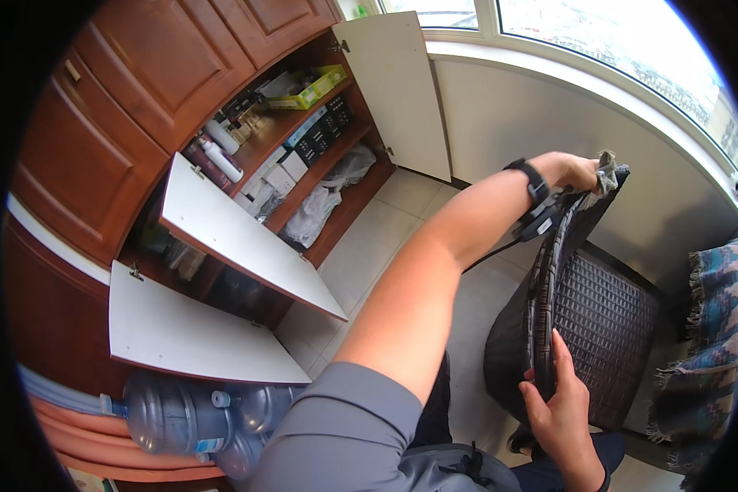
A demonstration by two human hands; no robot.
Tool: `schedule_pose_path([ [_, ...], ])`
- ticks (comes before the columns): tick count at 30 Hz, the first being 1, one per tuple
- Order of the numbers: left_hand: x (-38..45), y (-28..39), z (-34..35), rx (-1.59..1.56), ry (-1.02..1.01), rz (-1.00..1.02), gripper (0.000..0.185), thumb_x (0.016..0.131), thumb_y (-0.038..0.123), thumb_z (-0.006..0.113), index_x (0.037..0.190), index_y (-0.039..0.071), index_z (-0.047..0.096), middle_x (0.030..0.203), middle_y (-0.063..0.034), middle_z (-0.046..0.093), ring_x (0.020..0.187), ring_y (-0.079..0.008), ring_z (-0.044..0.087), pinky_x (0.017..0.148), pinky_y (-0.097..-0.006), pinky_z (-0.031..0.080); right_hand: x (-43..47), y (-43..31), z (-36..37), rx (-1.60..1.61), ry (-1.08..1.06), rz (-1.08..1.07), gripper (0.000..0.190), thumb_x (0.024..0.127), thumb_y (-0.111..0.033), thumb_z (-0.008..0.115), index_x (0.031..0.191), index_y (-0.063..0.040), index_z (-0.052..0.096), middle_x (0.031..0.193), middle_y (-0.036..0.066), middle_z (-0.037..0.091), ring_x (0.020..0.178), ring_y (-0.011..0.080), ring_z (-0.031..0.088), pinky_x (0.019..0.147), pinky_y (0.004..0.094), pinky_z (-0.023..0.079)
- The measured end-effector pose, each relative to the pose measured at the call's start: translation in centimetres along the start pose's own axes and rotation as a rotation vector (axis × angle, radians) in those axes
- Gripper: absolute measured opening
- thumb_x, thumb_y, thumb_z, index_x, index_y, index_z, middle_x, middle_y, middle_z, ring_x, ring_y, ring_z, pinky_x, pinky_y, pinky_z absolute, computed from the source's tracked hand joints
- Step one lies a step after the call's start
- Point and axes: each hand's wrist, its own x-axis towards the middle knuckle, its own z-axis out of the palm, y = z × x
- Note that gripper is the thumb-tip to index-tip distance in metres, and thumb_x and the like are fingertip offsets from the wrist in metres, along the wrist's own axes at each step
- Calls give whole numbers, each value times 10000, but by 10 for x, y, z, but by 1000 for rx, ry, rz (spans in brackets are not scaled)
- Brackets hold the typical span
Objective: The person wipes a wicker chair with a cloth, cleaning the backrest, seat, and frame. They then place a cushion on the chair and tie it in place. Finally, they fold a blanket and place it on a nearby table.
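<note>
A dark brown woven wicker chair [609,320] stands tilted before me at the right. My left hand [581,175] is at the far end of its raised rim, closed around a crumpled grey-green cloth [607,172] that lies against the woven edge. Nearer to me, my right hand [559,400] grips the lower end of the same rim, thumb on one side and fingers on the other. A black device with a cable [538,224] shows beneath my left wrist, partly hidden by the forearm.
An open wooden cabinet [320,240] at the left holds bottles, boxes and plastic bags; its white-backed doors [252,240] stick out over the tiled floor. Large water bottles [178,415] lie at lower left. A fringed patterned textile [719,307] hangs at right, below the window sill [566,80].
</note>
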Motion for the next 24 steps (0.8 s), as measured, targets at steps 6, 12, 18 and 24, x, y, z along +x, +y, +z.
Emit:
schedule_pose_path([
  [6, -114, 7, 43, -181, 213, 31, 453, 976, 260, 621, 1403, 129, 543, 1218, -87, 636, 1096, -178, 548, 974, -328, 430, -5, 12, -1, -7, 64, -23, 753, 806, -22, 703, 1481, 2, 370, 915, 166, 708, 851, 314, 720, 793, 373, 558],
  [12, -180, -28, 134, -179, 680, 294, 410, 936, 66, 585, 1344, 107, 590, 1240, -102, 667, 1133, -207, 609, 1007, -314, 451, -8, 6, -1, -52, 74, -59, 736, 801, -55, 715, 1462, 6, 397, 934, 186, 705, 846, 337, 706, 794, 382, 540],
  [18, -212, -9, 187, -141, 866, 416, 555, 863, -72, 562, 1369, 155, 591, 1553, -169, 388, 1423, -304, 402, 1157, -358, 328, -12, 5, 1, -119, 111, -44, 690, 795, -99, 722, 1419, 11, 451, 1126, 264, 669, 1052, 378, 671, 916, 406, 515],
  [24, -240, 3, 228, -347, 771, 508, 568, 907, -105, 521, 1451, 54, 480, 1536, -98, 433, 1406, -207, 400, 1154, -307, 306, -11, 11, 4, -128, 194, -97, 647, 801, -124, 707, 1394, 3, 483, 1103, 244, 675, 1012, 367, 673, 881, 401, 515],
])
